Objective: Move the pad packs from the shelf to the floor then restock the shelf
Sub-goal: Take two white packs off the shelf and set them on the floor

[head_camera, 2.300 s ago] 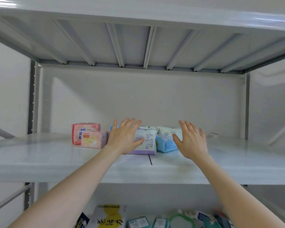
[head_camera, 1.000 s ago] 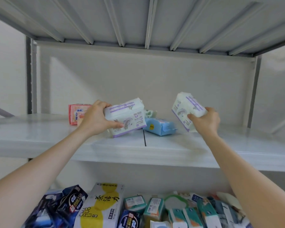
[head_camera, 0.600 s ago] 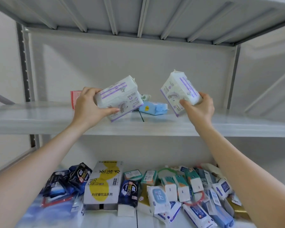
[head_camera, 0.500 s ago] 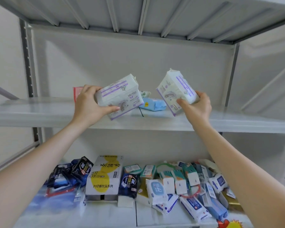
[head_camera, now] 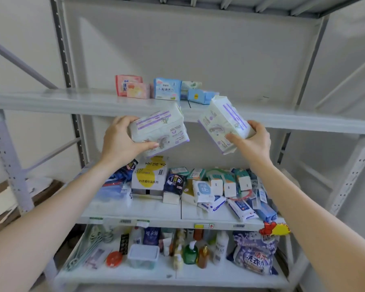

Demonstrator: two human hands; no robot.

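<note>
Before metal shelf (head_camera: 293, 121), left hand (head_camera: 118, 142), right hand (head_camera: 252, 142) grip pillowy packs (head_camera: 159, 131) (head_camera: 221, 121).

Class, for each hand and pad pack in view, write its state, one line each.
Left hand: grips left pack, held in the air.
Right hand: grips right pack, tilted.
Pink packs: resting on upper shelf.
Blue packs: resting on upper shelf.
</note>
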